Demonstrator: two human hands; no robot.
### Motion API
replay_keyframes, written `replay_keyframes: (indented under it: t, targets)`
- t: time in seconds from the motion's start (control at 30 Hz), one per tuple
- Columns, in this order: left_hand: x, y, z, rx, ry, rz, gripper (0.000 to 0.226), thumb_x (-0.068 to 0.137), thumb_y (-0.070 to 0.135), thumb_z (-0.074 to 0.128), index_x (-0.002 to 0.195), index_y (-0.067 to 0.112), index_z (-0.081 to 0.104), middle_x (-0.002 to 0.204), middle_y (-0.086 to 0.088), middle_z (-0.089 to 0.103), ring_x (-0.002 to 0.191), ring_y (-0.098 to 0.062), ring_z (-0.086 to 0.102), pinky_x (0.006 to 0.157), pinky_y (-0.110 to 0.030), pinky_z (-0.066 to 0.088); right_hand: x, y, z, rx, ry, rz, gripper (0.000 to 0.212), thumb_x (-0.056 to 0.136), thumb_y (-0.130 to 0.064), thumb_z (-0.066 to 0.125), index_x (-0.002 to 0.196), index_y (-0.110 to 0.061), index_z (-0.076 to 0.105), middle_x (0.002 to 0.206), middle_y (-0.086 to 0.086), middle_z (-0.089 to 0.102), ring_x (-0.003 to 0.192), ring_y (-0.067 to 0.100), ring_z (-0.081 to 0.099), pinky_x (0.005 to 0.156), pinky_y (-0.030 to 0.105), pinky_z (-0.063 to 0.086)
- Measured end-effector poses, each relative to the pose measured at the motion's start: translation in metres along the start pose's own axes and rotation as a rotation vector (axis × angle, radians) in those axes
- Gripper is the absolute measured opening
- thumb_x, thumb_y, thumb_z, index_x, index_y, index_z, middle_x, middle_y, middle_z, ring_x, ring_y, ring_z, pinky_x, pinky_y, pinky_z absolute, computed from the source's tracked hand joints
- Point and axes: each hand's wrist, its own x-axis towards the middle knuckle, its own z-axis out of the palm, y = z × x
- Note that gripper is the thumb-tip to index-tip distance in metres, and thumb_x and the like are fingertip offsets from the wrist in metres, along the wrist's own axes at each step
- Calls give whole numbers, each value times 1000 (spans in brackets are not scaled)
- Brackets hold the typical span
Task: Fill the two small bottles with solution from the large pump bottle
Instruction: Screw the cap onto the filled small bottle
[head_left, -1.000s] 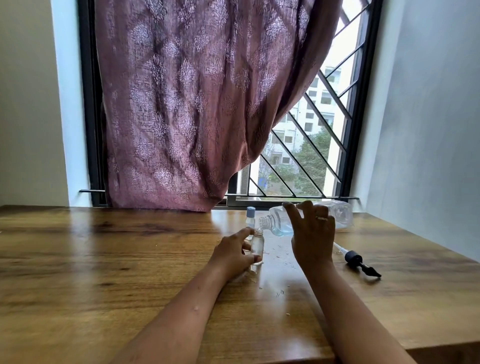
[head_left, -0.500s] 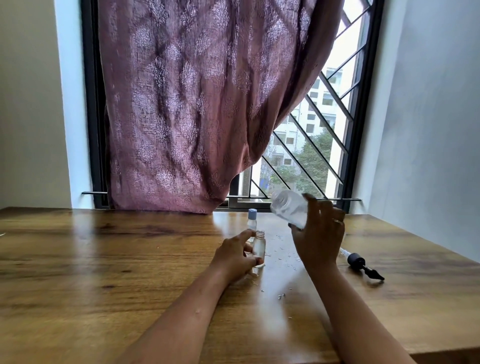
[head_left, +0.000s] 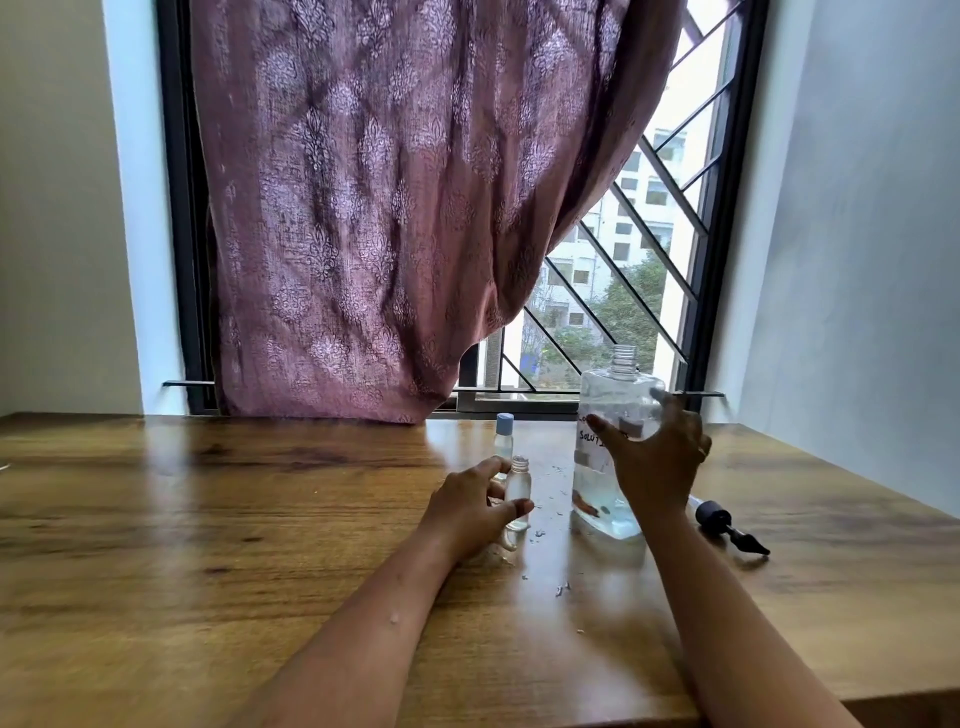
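Two hands, head view. Right hand (head_left: 655, 457) grasps the uncapped large bottle (head_left: 613, 415), upright on the table (head_left: 208, 519) toward its far edge. Left hand (head_left: 470, 512) curls around the open small bottle (head_left: 518, 491); the capped small bottle (head_left: 503, 434) stands just behind. Pump head (head_left: 727, 527) lies toward the right edge.

large bottle's label (head_left: 597, 441) partly hidden, unreadable

Wooden table (head_left: 208, 545), glossy grain. On it, centre-right: uncapped small bottle (head_left: 518, 491) upright; blue-capped small bottle (head_left: 503, 436) just beyond it; large clear bottle (head_left: 605, 467) upright to right, neck open. Pump head (head_left: 724, 525) lying far right. Small flecks (head_left: 562, 588) scattered near bottles.
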Motion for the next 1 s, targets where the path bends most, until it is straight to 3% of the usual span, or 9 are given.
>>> replay_keyframes:
  t: [0.1,0.17,0.27,0.37,0.5,0.63,0.8,0.9,1.0]
  targets:
    - [0,0,0,6,-5,5,55,81,44,67,129,25,50,115,-5,68,99,-18,65,87,-32,51,-1,-2,-1,28,-7,46,92,61,-55,77,134,-11,42,127,19,48,120,33,41,98,39,29]
    - [0,0,0,10,-4,8,46,82,44,66,122,25,54,112,-5,69,98,-18,65,88,-34,52,-4,-8,-4,76,139,-19,90,65,-57,71,135,-9,39,119,17,50,112,25,43,100,39,26]
    - [1,0,0,6,-2,7,40,82,43,66,116,24,56,109,-3,69,96,-17,65,87,-33,52,-15,-23,-7,209,308,-231,49,69,-12,57,116,-9,44,103,15,50,97,22,41,85,28,26]
    - [2,-1,0,22,4,15,35,81,43,66,109,23,59,104,0,68,94,-15,64,86,-33,52,-34,-43,-2,419,166,-394,40,64,9,40,101,-7,45,94,9,45,89,23,41,77,23,30]
    - [3,-1,1,39,20,27,31,80,43,67,102,21,62,98,1,69,90,-14,65,83,-33,53,-48,-51,22,402,-91,-541,40,75,14,45,104,-14,47,96,-2,49,90,9,45,82,12,34]
    - [4,-2,1,30,23,27,29,79,43,68,98,22,62,95,2,69,84,-11,63,82,-32,52,-50,-37,32,339,-353,-506,29,81,13,52,106,-1,55,99,-2,58,92,0,52,81,0,35]
    - [7,-4,2,29,21,12,28,79,44,68,97,23,61,86,8,64,85,-10,63,82,-31,51,-48,-29,31,209,-566,-386,14,85,-3,58,96,-10,64,91,-4,62,80,6,57,69,0,35]
    - [6,-5,3,29,28,19,31,79,42,68,101,22,63,91,5,69,85,-10,64,81,-31,51,-48,-29,31,230,-598,-378,22,86,-2,57,103,-11,68,101,-5,60,91,4,57,77,-1,36]
    - [7,-7,4,32,31,30,33,79,41,67,106,22,64,97,3,71,87,-10,65,84,-35,53,-51,-32,29,203,-678,-400,34,90,1,51,118,-12,63,114,-2,49,93,-8,50,78,-4,33]
